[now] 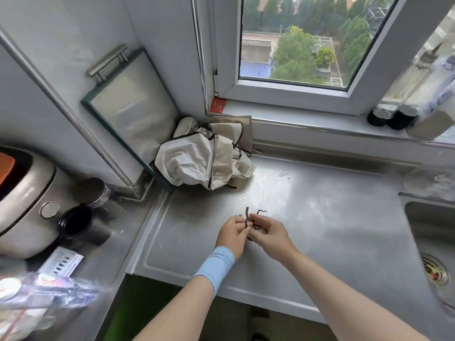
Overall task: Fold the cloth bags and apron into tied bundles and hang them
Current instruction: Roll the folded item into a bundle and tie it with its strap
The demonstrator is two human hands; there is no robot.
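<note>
Both hands pinch a dark cord (248,219) over the steel counter (307,217).
Left hand (232,233) and right hand (268,233) have fingers curled around it; crumpled cloth bags (197,158) lie well apart.

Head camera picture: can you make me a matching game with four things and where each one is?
Things
1. dark cord
2. crumpled cloth
3. glass board
4. sink

Places
A. leaning against the wall
B. sunk into the right end of the counter
C. pinched between the left hand and the right hand
D. piled in the corner below the window

Pairs: 1-C, 2-D, 3-A, 4-B
</note>
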